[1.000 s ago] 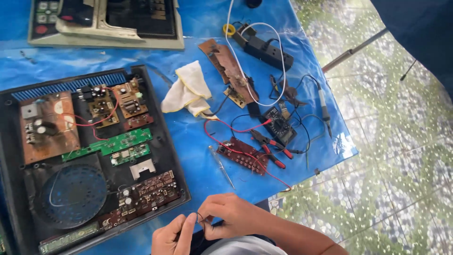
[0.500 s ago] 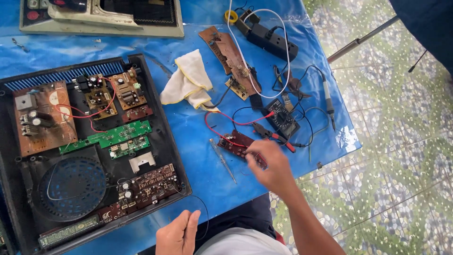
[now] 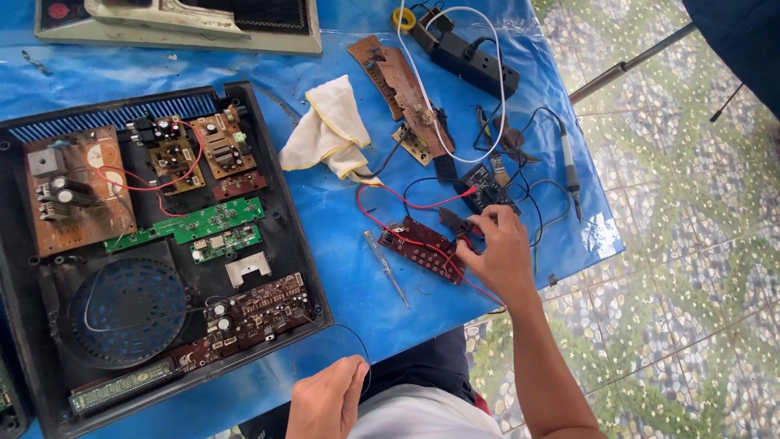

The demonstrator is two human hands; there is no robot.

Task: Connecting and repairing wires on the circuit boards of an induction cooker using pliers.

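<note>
Right hand (image 3: 500, 256) closes its fingers on red-handled pliers (image 3: 460, 227) beside the red circuit board (image 3: 422, 249); left hand (image 3: 325, 398) pinches a thin black wire (image 3: 357, 349).

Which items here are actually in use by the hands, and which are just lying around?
In use:
right hand on red-handled pliers
small red circuit board, red wire
left hand by thin black wire

Lying about:
open black chassis
white cloth
screwdriver
power strip
soldering iron
</note>
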